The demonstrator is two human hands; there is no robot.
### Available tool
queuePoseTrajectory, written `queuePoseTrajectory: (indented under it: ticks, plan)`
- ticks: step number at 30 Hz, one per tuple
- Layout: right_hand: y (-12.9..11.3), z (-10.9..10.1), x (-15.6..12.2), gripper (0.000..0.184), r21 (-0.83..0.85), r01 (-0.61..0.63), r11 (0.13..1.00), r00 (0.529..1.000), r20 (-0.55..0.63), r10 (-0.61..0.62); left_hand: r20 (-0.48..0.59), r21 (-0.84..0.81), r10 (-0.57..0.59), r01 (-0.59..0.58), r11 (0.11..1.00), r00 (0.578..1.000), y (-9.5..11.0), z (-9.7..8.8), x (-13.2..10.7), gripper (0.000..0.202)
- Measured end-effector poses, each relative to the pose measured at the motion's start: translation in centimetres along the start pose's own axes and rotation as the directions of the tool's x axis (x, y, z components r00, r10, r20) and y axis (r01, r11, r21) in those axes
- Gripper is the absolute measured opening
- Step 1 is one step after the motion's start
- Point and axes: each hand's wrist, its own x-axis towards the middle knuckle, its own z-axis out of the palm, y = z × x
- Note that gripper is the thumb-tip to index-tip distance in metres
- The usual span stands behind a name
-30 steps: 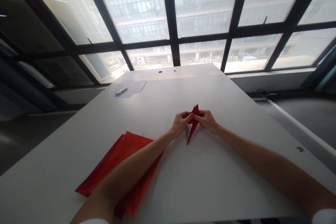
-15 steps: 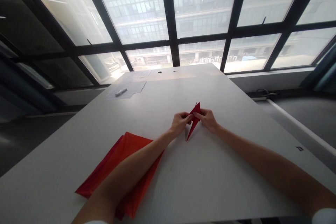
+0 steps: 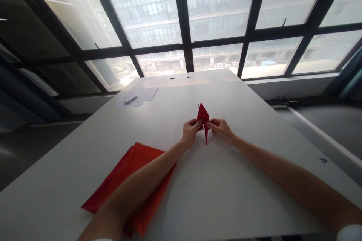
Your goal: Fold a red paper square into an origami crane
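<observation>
A folded red paper piece [image 3: 203,117] with a long pointed tail stands up off the white table [image 3: 234,199] between my hands. My left hand [image 3: 192,131] pinches its left side, and my right hand [image 3: 221,128] holds its right side with the fingertips. The part behind my fingers is hidden. A loose stack of red and orange paper sheets [image 3: 143,163] lies at the near left, partly under my left forearm.
Papers [image 3: 140,96] and a white marker [image 3: 130,99] lie near the table's far left end. Large dark-framed windows [image 3: 215,11] stand beyond the table. A pair of scissors [image 3: 286,100] seems to lie on the ledge at right.
The folded red piece has moved away from me and turned more upright, its tail now pointing nearly straight down in view. Both hands shifted slightly with it.
</observation>
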Motion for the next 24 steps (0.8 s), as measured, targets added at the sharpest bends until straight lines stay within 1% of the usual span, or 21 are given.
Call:
queuePoseTrajectory:
  ticks: [2, 3, 6, 8, 11, 16, 21, 24]
  plan:
    - [0.2, 0.2, -0.1, 0.040, -0.058, 0.027, 0.998, 0.998, 0.064, -0.023, 0.011, -0.077, -0.001, 0.002, 0.997, 1.000, 0.0, 0.0, 0.1, 0.039]
    - [0.3, 0.3, -0.2, 0.038, -0.064, 0.049, 0.997, 0.996, 0.073, -0.044, 0.019, -0.115, 0.002, 0.000, 0.993, 1.000, 0.0, 0.0, 0.1, 0.039]
    - [0.8, 0.5, -0.3, 0.038, -0.029, 0.104, 0.994, 0.994, 0.043, -0.103, -0.004, -0.190, 0.004, -0.005, 0.982, 1.000, -0.1, 0.2, 0.2, 0.034]
    - [1.0, 0.7, -0.3, 0.038, -0.045, 0.136, 0.990, 0.991, 0.022, -0.135, -0.024, -0.212, -0.009, 0.003, 0.977, 1.000, -0.1, 0.3, 0.2, 0.031]
    - [1.1, 0.8, -0.4, 0.033, -0.115, 0.174, 0.978, 0.985, 0.005, -0.175, -0.027, -0.215, -0.021, 0.015, 0.977, 0.999, -0.1, 0.3, 0.2, 0.030]
    - [1.0, 0.8, -0.4, 0.029, -0.057, 0.200, 0.978, 0.976, -0.072, -0.204, -0.044, -0.205, -0.034, 0.024, 0.978, 0.998, -0.3, 0.1, 0.3, 0.031]
    - [0.8, 0.9, -0.6, 0.023, -0.145, 0.209, 0.967, 0.975, -0.047, -0.218, -0.059, -0.282, -0.033, 0.016, 0.959, 0.998, -0.3, 0.1, 0.3, 0.030]
    - [0.5, 1.1, -0.8, 0.018, -0.207, 0.213, 0.955, 0.973, -0.044, -0.226, -0.040, -0.317, -0.043, 0.028, 0.948, 0.998, 0.0, 0.2, 0.2, 0.030]
